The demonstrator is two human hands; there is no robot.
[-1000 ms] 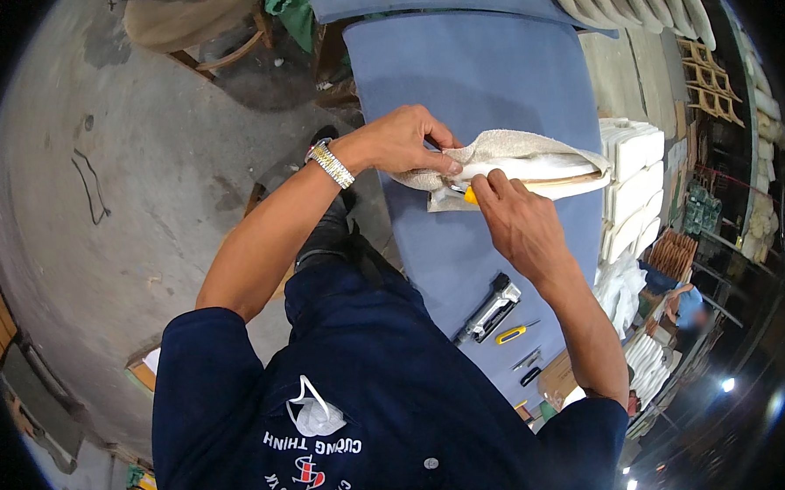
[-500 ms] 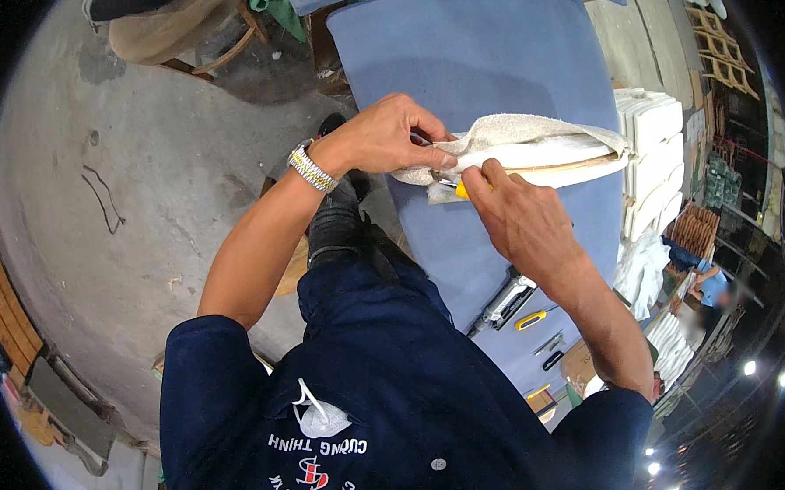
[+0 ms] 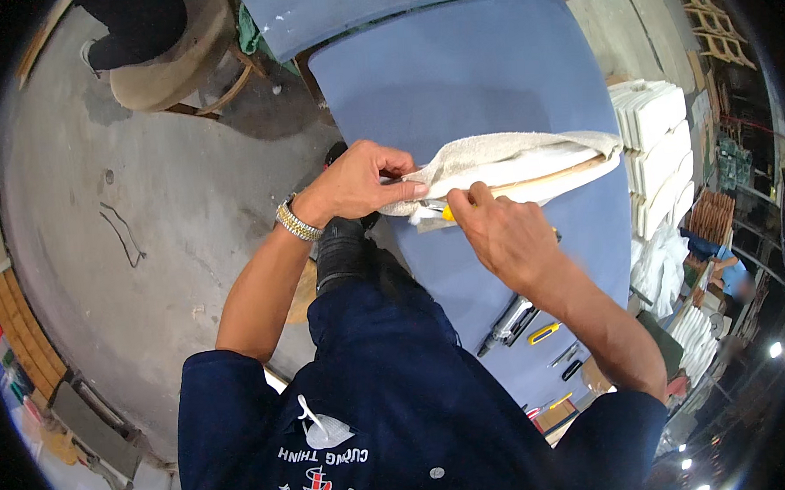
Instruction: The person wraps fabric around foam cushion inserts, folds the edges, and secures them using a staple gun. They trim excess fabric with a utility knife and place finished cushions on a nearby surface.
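A long padded piece lies across the blue table, wrapped in light beige fabric with white filling and a strip of wood showing in its opening. At its left end my left hand pinches the fabric edge between thumb and fingers. My right hand is closed around a yellow-handled cutter, its tip against the fabric near my left thumb. A small white tuft shows below that tip. The fingers partly hide the cutter.
On the blue table, right of my body, lie a grey-black power tool, a yellow utility knife and small tools. White padded pieces are stacked beyond its right edge. An upholstered chair stands at the far left, a person's dark-clothed leg over it.
The whole view has shifted, so table, hands and padded piece appear lower and further left. Both hands keep their hold. More of the other person's leg shows at the upper left.
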